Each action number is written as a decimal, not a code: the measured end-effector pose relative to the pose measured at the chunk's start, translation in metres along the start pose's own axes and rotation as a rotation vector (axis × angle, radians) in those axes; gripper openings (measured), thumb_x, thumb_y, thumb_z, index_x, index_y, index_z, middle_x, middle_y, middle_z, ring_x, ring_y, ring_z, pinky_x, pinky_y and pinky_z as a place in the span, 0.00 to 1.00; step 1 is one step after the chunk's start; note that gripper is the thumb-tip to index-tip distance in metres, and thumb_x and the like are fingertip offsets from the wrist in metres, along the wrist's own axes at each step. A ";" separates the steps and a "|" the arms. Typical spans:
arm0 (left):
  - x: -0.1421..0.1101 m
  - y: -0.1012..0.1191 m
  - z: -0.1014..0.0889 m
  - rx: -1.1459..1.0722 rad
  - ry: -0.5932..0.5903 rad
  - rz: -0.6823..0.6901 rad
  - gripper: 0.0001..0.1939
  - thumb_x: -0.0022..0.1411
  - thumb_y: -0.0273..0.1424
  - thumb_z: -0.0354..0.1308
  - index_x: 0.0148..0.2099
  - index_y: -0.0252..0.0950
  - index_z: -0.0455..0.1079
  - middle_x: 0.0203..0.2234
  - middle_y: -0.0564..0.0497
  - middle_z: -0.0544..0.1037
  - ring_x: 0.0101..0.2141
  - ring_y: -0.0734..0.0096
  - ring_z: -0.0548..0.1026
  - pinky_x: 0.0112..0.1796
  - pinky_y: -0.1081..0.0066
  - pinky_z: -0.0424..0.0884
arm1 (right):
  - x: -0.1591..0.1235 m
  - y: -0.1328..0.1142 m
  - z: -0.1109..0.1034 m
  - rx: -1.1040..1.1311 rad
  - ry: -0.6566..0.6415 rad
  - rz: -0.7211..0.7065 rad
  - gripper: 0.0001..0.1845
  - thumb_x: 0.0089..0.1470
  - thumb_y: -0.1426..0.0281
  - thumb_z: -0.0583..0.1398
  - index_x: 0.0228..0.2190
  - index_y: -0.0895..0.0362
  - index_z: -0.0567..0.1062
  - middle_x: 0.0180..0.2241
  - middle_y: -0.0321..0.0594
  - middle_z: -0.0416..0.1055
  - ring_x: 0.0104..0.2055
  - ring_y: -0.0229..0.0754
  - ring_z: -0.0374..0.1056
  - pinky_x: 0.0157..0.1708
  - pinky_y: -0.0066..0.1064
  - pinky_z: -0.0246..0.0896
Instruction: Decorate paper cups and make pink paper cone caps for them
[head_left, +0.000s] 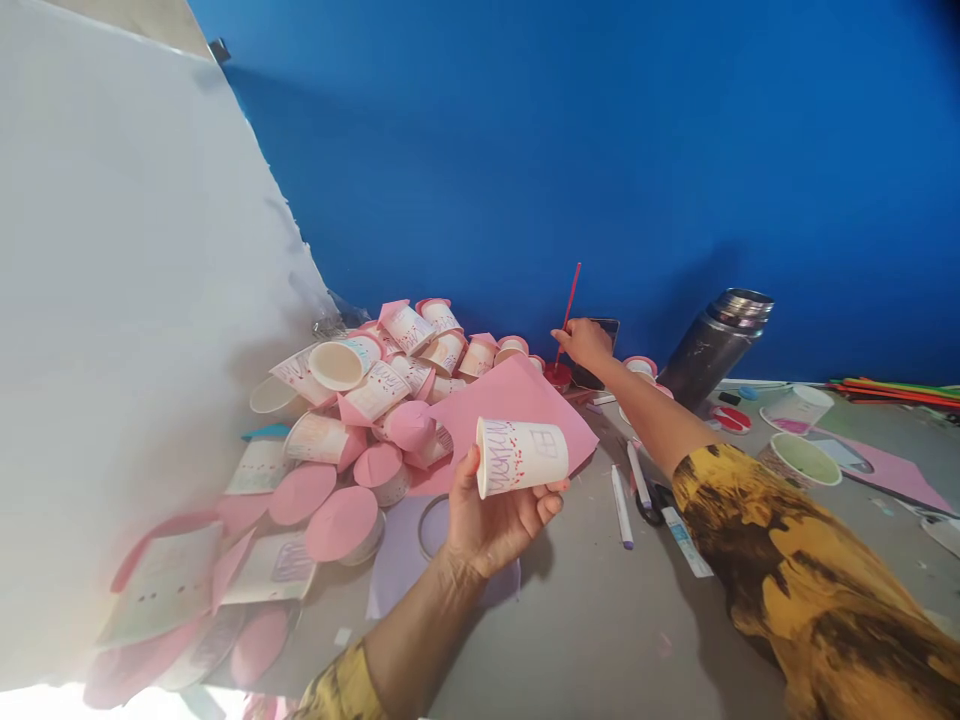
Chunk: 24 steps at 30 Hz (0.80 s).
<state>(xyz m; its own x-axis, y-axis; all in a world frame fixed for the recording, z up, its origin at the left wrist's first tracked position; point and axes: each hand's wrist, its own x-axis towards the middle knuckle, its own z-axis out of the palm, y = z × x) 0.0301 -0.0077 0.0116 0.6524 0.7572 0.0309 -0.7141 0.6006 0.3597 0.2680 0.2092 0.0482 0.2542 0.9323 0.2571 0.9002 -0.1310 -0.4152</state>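
Note:
My left hand (499, 520) holds a white paper cup (523, 457) on its side, thumb at the rim and fingers underneath. Purple zigzag lines, a window drawing and small red dots mark its wall. Farther off, my right hand (586, 343) pinches a thin red stick (571, 300), which stands nearly upright. Its lower end is at a small red pot (557, 375); the tip is hidden. Below the cup lie a pink paper sheet (517, 400) and a lilac sheet (390, 570) with a ring (429, 525) on it.
A pile of decorated cups (382, 390) with pink paper pieces fills the left side. A dark open flask (709, 345) stands tilted at right. Markers (622, 508), scissors (652, 508), more cups (802, 458) and coloured sticks (892, 390) lie on the grey table (600, 640).

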 end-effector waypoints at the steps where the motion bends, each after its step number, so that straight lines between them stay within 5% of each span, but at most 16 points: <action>1: 0.000 0.000 -0.002 0.019 -0.007 0.015 0.37 0.54 0.50 0.71 0.59 0.32 0.73 0.43 0.40 0.84 0.41 0.56 0.83 0.41 0.66 0.75 | -0.002 0.000 -0.003 0.027 0.029 -0.003 0.15 0.66 0.59 0.61 0.34 0.57 0.80 0.39 0.50 0.82 0.49 0.54 0.76 0.51 0.42 0.67; 5: -0.002 0.001 -0.002 0.165 -0.023 0.082 0.47 0.46 0.36 0.76 0.68 0.41 0.65 0.54 0.42 0.81 0.53 0.48 0.79 0.53 0.58 0.73 | -0.011 0.003 -0.033 0.177 0.199 -0.027 0.15 0.66 0.60 0.60 0.32 0.56 0.78 0.39 0.53 0.83 0.48 0.56 0.76 0.49 0.40 0.66; 8: -0.003 0.002 0.004 0.305 -0.035 0.115 0.55 0.41 0.29 0.77 0.71 0.43 0.61 0.60 0.41 0.77 0.59 0.45 0.75 0.57 0.54 0.70 | -0.033 0.010 -0.070 0.326 0.328 -0.059 0.18 0.68 0.57 0.57 0.32 0.56 0.76 0.34 0.49 0.82 0.37 0.49 0.75 0.40 0.36 0.68; 10: -0.004 0.002 0.007 0.396 -0.037 0.143 0.56 0.41 0.28 0.77 0.71 0.45 0.61 0.62 0.41 0.75 0.60 0.45 0.74 0.57 0.55 0.69 | -0.063 0.015 -0.096 0.475 0.397 -0.080 0.20 0.69 0.53 0.54 0.34 0.55 0.74 0.30 0.42 0.80 0.25 0.41 0.69 0.27 0.31 0.64; 11: -0.004 0.002 0.008 0.439 -0.030 0.158 0.55 0.42 0.28 0.78 0.71 0.46 0.61 0.62 0.41 0.75 0.59 0.47 0.74 0.56 0.56 0.70 | -0.081 0.017 -0.109 0.749 0.431 -0.099 0.20 0.66 0.51 0.59 0.32 0.54 0.73 0.26 0.39 0.78 0.20 0.37 0.63 0.21 0.29 0.57; 13: -0.003 0.001 0.008 0.513 -0.008 0.207 0.52 0.43 0.30 0.79 0.69 0.47 0.63 0.60 0.43 0.75 0.57 0.51 0.75 0.53 0.60 0.72 | -0.124 0.018 -0.131 1.161 0.355 -0.155 0.19 0.58 0.52 0.67 0.29 0.53 0.72 0.22 0.34 0.74 0.17 0.34 0.57 0.17 0.27 0.47; 15: -0.002 0.000 0.007 0.571 0.017 0.270 0.48 0.44 0.32 0.80 0.66 0.48 0.66 0.60 0.44 0.75 0.55 0.54 0.75 0.50 0.62 0.73 | -0.168 0.017 -0.147 1.327 0.283 -0.201 0.16 0.58 0.55 0.69 0.28 0.53 0.76 0.20 0.32 0.72 0.16 0.32 0.55 0.17 0.27 0.46; 19: -0.001 0.000 0.004 0.631 0.014 0.330 0.45 0.44 0.31 0.80 0.64 0.49 0.68 0.59 0.46 0.75 0.53 0.55 0.76 0.48 0.63 0.74 | -0.226 0.009 -0.158 1.318 0.281 -0.335 0.12 0.63 0.59 0.67 0.29 0.51 0.82 0.22 0.37 0.76 0.19 0.35 0.60 0.18 0.30 0.49; 24: -0.002 -0.002 0.009 0.603 -0.023 0.306 0.43 0.45 0.30 0.79 0.63 0.48 0.70 0.58 0.45 0.77 0.55 0.51 0.77 0.50 0.59 0.74 | -0.241 0.001 -0.149 1.266 0.270 -0.380 0.12 0.63 0.60 0.68 0.31 0.52 0.83 0.21 0.36 0.76 0.19 0.34 0.62 0.17 0.29 0.52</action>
<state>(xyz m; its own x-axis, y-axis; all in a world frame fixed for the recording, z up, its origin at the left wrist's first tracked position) 0.0326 -0.0122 0.0191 0.4537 0.8606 0.2313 -0.6054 0.1072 0.7887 0.2606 -0.0656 0.1159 0.2568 0.7274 0.6363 0.0251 0.6532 -0.7568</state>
